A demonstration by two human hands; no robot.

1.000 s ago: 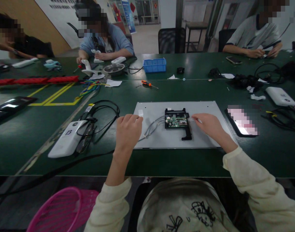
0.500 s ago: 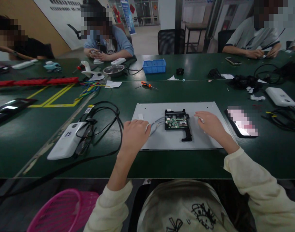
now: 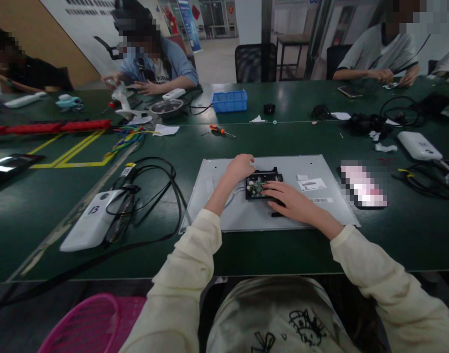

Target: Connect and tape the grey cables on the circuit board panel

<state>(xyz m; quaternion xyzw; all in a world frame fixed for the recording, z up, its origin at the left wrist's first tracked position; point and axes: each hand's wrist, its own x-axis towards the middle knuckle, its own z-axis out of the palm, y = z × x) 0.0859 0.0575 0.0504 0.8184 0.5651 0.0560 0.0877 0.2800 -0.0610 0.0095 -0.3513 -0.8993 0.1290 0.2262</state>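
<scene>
A flat grey panel (image 3: 224, 215) lies on the green table in front of me. On its middle sits a black plastic bracket (image 3: 264, 172) carrying a green circuit board (image 3: 254, 188), with grey wires (image 3: 229, 198) leading off to the left. My left hand (image 3: 241, 166) is at the bracket's far left corner, fingers curled together; whatever they hold is hidden. Across the right part of the board and bracket, my right hand (image 3: 288, 200) rests with its fingers stretched out, covering part of both. White labels (image 3: 312, 184) show on the panel to the right.
Left of the panel lie a white power bank (image 3: 88, 220) and looped black cables (image 3: 176, 186). To the right is a phone (image 3: 364, 184). Beyond are an orange screwdriver (image 3: 217, 129), a blue basket (image 3: 229, 101) and a metal bowl (image 3: 167, 108). Several people sit around the table.
My left hand has moved forward and right from the panel's left side to the bracket's far corner. My right hand has come left onto the circuit board, uncovering the labels.
</scene>
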